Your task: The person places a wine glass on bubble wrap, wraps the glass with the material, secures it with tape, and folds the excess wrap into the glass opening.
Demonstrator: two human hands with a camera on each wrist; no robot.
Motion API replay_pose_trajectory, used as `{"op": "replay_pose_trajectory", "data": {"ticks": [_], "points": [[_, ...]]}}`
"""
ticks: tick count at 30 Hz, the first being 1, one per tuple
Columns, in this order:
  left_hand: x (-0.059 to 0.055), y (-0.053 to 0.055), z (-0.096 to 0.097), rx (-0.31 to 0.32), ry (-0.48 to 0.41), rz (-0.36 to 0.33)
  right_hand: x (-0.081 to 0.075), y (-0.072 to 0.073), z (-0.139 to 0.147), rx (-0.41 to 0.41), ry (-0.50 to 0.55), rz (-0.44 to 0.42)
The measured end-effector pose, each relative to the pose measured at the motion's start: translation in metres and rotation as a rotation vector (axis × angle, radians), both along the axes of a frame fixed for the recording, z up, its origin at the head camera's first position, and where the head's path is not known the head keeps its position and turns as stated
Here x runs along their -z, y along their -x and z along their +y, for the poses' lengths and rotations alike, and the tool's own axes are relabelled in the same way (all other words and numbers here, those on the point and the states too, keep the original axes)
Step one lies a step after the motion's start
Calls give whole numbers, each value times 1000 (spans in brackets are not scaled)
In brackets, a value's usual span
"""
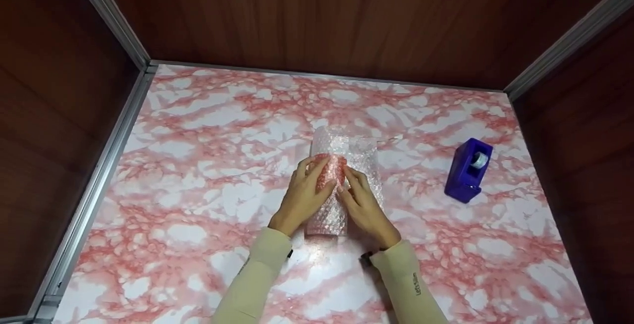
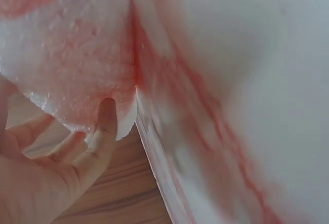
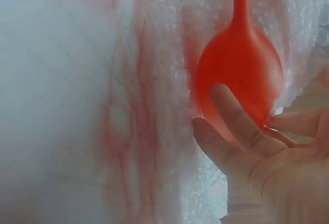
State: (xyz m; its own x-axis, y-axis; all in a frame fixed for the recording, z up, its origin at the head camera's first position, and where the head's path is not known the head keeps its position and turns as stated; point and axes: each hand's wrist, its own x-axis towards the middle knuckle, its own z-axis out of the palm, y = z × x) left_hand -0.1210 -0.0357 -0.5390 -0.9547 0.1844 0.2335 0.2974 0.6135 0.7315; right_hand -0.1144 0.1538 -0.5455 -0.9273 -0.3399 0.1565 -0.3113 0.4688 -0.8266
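A sheet of bubble wrap (image 1: 329,217) lies mid-table, its left part folded over a red goblet (image 3: 240,59). From the head, the goblet shows only as red through the bubbles. In the right wrist view its round bowl, thin stem and flat foot are seen, with wrap behind them. My left hand (image 1: 299,197) holds the folded wrap from the left, and its fingers (image 2: 106,118) bend at the wrap's edge in the left wrist view. On the other side my right hand (image 1: 365,208) grips the goblet's bowl, with fingertips against it.
A blue tape dispenser (image 1: 460,175) with a roll of tape stands to the right on the red-and-white marbled table (image 1: 213,116). Dark wooden panels (image 1: 317,22) with metal edging enclose the back and both sides.
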Motion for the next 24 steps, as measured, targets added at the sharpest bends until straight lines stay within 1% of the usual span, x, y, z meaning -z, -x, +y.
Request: {"op": "replay_pose_trajectory", "data": {"ticks": [4, 7, 9, 14, 16, 18, 21, 24], "points": [[-1, -1, 2, -7, 73, -5, -1, 0, 0, -10, -30, -6], [-3, -2, 5, -23, 102, 5, -4, -1, 1, 1, -49, 26], [-5, -2, 7, -32, 118, 16, -7, -2, 1, 16, -80, 77], [-8, -3, 10, -50, 154, 47, -8, -3, 0, 16, -159, 254], [-7, -2, 10, -44, 140, 46, -7, -3, -1, 8, -155, 283], [-6, -2, 8, -30, 103, 31, -6, -2, -1, 8, -138, 268], [-4, 0, 5, -12, 36, -10, -6, 0, -1, 1, -63, 200], [-1, 2, 0, -17, -35, -32, -5, 1, 0, -8, -7, 139]]}}
